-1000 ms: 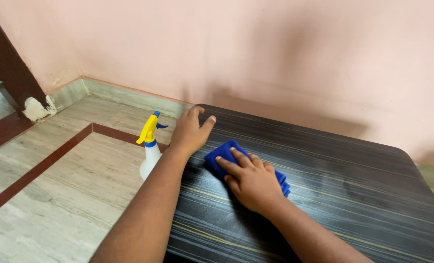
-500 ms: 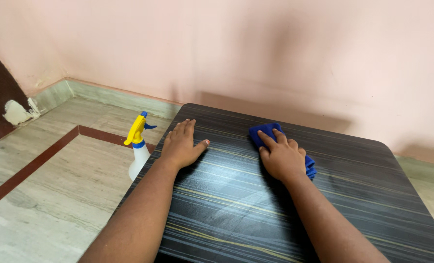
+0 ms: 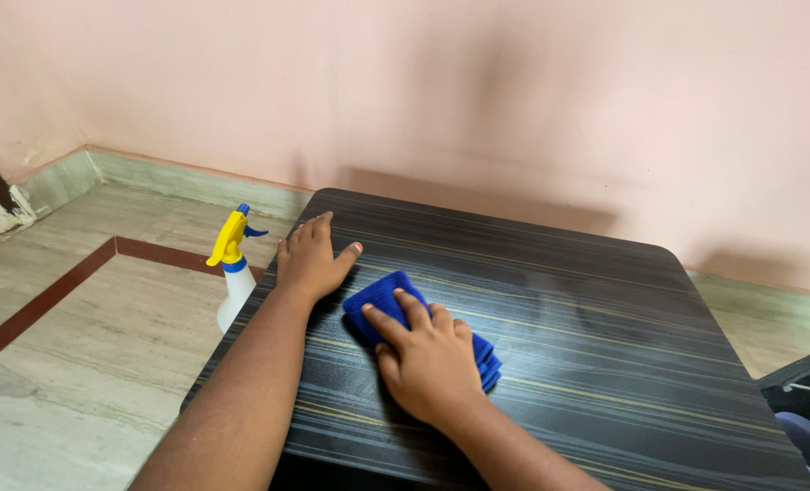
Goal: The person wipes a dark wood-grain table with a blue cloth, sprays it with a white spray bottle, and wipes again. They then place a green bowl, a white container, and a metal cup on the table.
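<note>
A low dark table (image 3: 587, 309) with thin pale stripes fills the middle of the head view. My right hand (image 3: 427, 359) lies flat on a folded blue cloth (image 3: 377, 300), pressing it onto the tabletop near the table's left side. Just to its left, my left hand (image 3: 309, 259) rests palm down on the table near the left edge, fingers spread, holding nothing.
A white spray bottle (image 3: 232, 277) with a yellow trigger and blue nozzle stands on the tiled floor beside the table's left edge. A pink wall (image 3: 514, 100) runs behind the table. A dark object (image 3: 805, 386) shows at the right edge.
My right hand has slid the blue cloth from the far middle of the table back toward me and to the left, close to my left hand. The left hand stays planted.
</note>
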